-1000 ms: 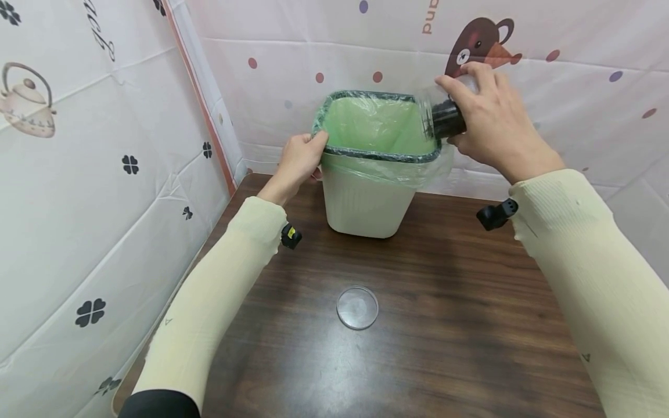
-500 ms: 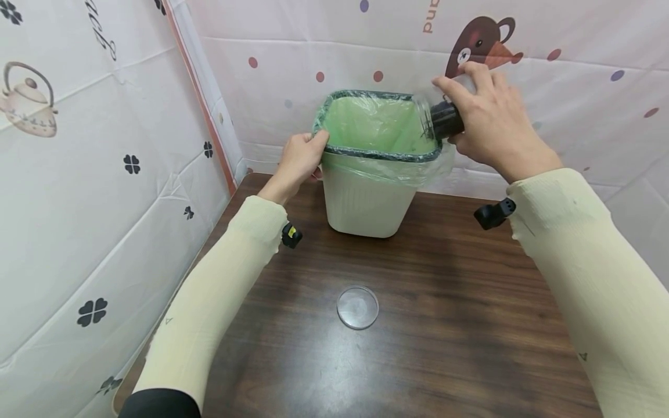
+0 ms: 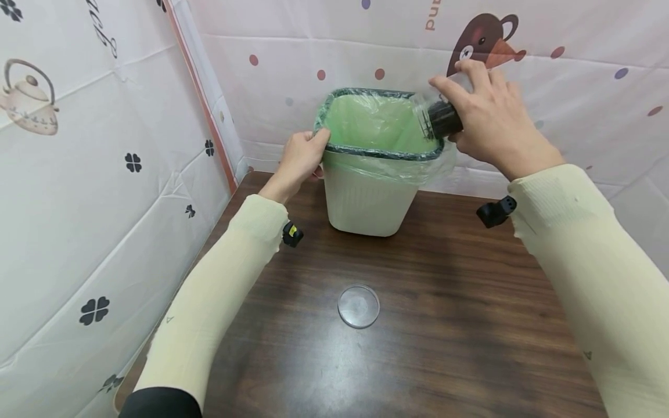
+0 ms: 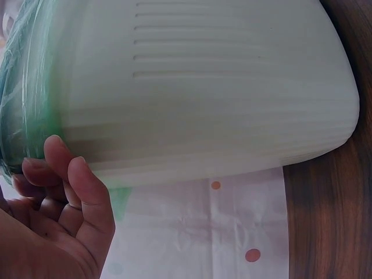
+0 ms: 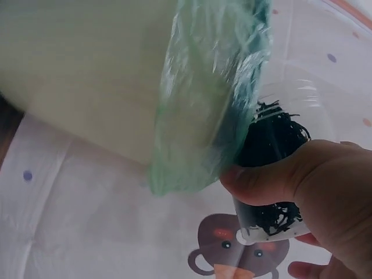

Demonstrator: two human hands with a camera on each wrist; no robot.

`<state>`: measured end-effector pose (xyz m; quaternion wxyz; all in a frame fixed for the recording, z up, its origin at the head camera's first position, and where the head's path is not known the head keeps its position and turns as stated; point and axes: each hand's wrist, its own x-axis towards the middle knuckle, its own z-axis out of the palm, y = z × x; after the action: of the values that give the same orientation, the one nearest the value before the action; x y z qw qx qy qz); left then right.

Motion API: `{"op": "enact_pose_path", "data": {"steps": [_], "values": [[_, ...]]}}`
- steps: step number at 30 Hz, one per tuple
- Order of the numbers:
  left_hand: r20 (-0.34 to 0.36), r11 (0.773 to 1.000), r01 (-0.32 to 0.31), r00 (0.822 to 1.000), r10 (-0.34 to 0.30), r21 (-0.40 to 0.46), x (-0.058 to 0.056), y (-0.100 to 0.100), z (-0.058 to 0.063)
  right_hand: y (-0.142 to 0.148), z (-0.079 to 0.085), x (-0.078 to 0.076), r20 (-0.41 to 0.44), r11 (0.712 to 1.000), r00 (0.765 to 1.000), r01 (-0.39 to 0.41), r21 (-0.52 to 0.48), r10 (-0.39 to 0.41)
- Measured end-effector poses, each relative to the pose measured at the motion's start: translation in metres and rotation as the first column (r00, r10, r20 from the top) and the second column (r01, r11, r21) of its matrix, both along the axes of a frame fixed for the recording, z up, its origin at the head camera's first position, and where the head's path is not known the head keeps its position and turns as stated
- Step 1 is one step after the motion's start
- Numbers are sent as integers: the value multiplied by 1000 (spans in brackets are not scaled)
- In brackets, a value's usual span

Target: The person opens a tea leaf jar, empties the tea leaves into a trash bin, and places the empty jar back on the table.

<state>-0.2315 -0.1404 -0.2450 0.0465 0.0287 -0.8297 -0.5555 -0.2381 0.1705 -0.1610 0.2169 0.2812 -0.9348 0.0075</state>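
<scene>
A white waste bin (image 3: 366, 200) stands on the table, lined with a green plastic bag (image 3: 368, 119) folded over its rim. My left hand (image 3: 303, 155) grips the rim at the left corner; its curled fingers (image 4: 87, 192) show beneath the bag's edge in the left wrist view. My right hand (image 3: 491, 119) holds a clear jar (image 5: 276, 145) tipped on its side, mouth at the bin's right rim. Thin black strands (image 3: 443, 120) fill part of the jar and reach toward its mouth. A round clear lid (image 3: 358, 306) lies on the table in front of the bin.
The brown wooden table (image 3: 444, 325) ends against a printed white sheet (image 3: 292, 52) at the back. Another printed sheet (image 3: 104, 191) stands along the left edge. Small black cameras sit on both sleeves.
The jar has shifted very slightly left over the bin's rim, still tipped. My left hand keeps its grip on the rim, and the lid lies where it was.
</scene>
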Motion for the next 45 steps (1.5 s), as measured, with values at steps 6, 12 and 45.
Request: {"op": "enact_pose_path", "data": {"steps": [6, 12, 45], "values": [[-2, 1000, 8, 1000, -8, 0, 1, -1, 0, 0, 4, 0, -12, 999, 999, -29, 24, 29], [-1, 1000, 2, 1000, -2, -6, 2, 0, 1, 1, 6, 2, -14, 998, 999, -50, 50, 51], [8, 1000, 18, 1000, -18, -3, 4, 2, 3, -7, 7, 3, -66, 989, 994, -82, 122, 91]]}}
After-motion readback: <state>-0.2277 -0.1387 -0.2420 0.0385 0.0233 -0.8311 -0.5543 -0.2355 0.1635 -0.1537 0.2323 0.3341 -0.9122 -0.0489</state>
